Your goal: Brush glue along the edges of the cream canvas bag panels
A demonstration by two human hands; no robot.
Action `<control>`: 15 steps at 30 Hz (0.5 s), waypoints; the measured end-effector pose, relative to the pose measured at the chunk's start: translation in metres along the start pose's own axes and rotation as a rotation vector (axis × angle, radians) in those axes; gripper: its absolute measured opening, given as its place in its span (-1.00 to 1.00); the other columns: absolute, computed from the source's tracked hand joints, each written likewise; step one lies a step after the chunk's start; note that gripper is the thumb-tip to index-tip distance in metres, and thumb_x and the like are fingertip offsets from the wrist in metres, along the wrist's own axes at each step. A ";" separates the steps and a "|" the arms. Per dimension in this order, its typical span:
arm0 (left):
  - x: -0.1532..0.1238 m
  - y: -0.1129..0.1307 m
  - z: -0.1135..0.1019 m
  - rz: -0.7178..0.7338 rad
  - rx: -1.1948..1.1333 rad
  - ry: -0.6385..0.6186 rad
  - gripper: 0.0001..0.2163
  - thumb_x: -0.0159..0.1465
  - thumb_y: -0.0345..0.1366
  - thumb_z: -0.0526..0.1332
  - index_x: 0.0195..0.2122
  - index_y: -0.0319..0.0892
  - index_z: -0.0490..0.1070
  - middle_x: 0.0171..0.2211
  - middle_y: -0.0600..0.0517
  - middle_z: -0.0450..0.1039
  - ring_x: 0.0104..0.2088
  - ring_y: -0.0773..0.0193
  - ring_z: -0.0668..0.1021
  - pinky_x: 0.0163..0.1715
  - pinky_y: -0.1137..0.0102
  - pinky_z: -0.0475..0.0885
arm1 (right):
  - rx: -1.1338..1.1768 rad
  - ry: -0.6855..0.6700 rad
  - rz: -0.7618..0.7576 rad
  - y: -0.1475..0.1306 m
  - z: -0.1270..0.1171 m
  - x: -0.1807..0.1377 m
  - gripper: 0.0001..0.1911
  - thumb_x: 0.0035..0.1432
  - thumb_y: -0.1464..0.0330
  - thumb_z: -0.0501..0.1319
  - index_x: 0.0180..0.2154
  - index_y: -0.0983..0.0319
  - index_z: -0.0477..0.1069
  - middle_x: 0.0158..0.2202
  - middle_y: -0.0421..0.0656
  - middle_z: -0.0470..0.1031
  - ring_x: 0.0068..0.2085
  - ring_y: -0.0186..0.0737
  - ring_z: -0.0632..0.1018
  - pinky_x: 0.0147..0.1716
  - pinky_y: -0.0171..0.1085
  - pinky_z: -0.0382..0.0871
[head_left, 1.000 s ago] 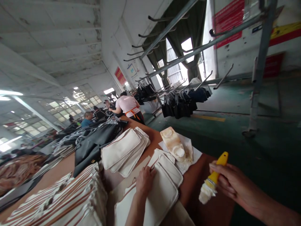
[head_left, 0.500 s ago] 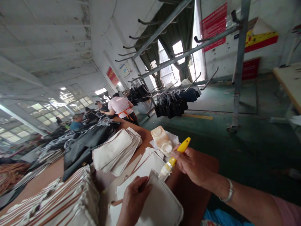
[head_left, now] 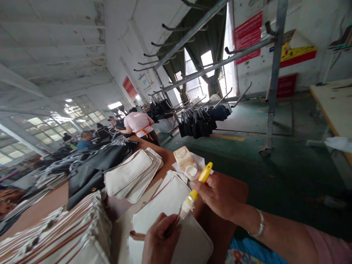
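My right hand (head_left: 220, 196) is closed round a yellow-handled brush (head_left: 194, 193). Its pale, glue-coated bristles touch the edge of a cream canvas pouch (head_left: 189, 244) lying on the brown table (head_left: 236, 187). My left hand (head_left: 161, 240) rests on that pouch with its fingers curled and pinching the pouch's edge right beside the bristles. More cream pouches (head_left: 165, 200) lie under and behind it. A stained glue bottle (head_left: 187, 163) lies on white paper just beyond my right hand.
A fanned stack of cream pouches (head_left: 132, 176) and a striped stack (head_left: 68, 234) lie to the left, with dark bags (head_left: 93, 168) behind. People (head_left: 139, 124) work at the far end. Metal racks (head_left: 272, 73) with hanging black bags (head_left: 196, 124) stand on the green floor at right.
My right hand has swung the brush in from the right and down onto the pouch edge. My left hand has slid toward me along the pouch. The view has shifted slightly left.
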State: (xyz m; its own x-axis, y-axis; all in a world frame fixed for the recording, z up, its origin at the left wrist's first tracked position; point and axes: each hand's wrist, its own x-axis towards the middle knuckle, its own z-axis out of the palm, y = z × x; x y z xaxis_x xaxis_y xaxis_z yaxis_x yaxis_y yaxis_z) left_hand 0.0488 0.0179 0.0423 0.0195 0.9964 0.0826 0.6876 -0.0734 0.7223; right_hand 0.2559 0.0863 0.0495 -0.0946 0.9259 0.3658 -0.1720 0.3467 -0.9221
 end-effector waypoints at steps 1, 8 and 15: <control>-0.001 -0.001 0.002 0.003 -0.004 -0.004 -0.68 0.16 0.00 0.26 -0.49 -0.17 0.53 -0.48 0.11 0.27 -0.49 0.35 0.40 -0.50 0.50 0.27 | -0.005 -0.018 -0.004 0.002 0.001 -0.001 -0.69 0.25 0.16 0.19 -0.45 0.22 0.32 -0.54 -0.25 0.30 -0.48 -0.27 0.34 -0.47 -0.33 0.28; -0.020 0.001 0.009 0.129 0.045 0.048 -0.68 0.24 0.03 0.21 -0.40 -0.11 0.58 -0.48 0.08 0.38 -0.52 0.37 0.47 -0.51 0.53 0.34 | -0.120 0.123 -0.005 0.008 -0.020 0.005 -0.65 0.30 0.14 0.14 -0.45 0.22 0.31 -0.57 -0.26 0.29 -0.53 -0.30 0.32 -0.52 -0.33 0.22; -0.035 -0.006 0.020 0.554 0.395 0.257 -0.84 0.34 -0.22 0.17 -0.27 -0.05 0.55 -0.44 0.08 0.47 -0.43 0.37 0.55 -0.39 0.53 0.40 | 0.095 0.006 0.212 0.026 -0.011 -0.010 -0.68 0.21 0.12 0.23 -0.39 0.24 0.34 -0.65 -0.34 0.18 -0.64 -0.39 0.17 -0.67 -0.37 0.02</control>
State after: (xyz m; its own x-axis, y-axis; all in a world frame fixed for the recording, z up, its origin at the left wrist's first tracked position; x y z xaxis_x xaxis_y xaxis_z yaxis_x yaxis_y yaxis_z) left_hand 0.0589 -0.0159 0.0214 0.3033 0.7724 0.5580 0.8379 -0.4951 0.2299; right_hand 0.2629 0.0879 0.0201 -0.1329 0.9775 0.1640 -0.2405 0.1287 -0.9621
